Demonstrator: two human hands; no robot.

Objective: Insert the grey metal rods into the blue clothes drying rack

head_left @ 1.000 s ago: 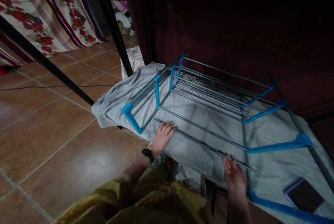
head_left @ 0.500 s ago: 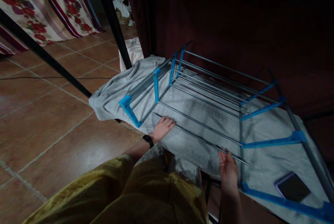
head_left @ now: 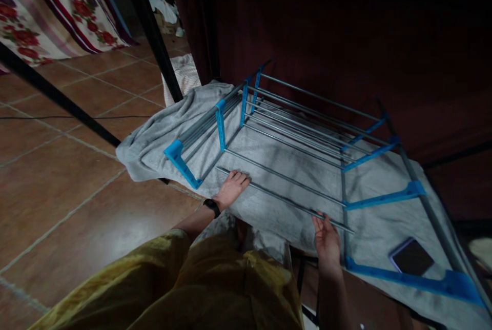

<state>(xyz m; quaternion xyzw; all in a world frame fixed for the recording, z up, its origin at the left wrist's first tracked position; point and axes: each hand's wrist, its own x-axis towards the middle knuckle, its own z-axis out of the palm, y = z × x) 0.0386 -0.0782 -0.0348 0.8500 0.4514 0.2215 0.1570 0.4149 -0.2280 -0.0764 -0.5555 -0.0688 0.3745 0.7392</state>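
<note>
A loose metal rod (head_left: 279,196) lies across my two hands, at the near side of a rack (head_left: 284,168) made of grey metal rods and blue plastic brackets. My left hand (head_left: 234,185), below a black wristband, is closed over the rod near its left end. Toward the other end, my right hand (head_left: 326,235) grips it between thumb and fingers, palm turned up. The rod's right tip (head_left: 348,229) sticks out past this hand, close to the rack's side tube. Blue brackets (head_left: 384,202) join the rack's rods at the right.
The rack rests on a grey blanket (head_left: 269,222) over a bed-like surface. A phone (head_left: 413,256) lies on it at the right, inside the frame. Black metal posts (head_left: 156,38) rise at the left, above a tiled floor (head_left: 77,207). A dark curtain (head_left: 326,27) hangs behind.
The view has shifted slightly to the right, so everything appears further left. Both hands keep their hold on the rod, which has hardly moved relative to the rack.
</note>
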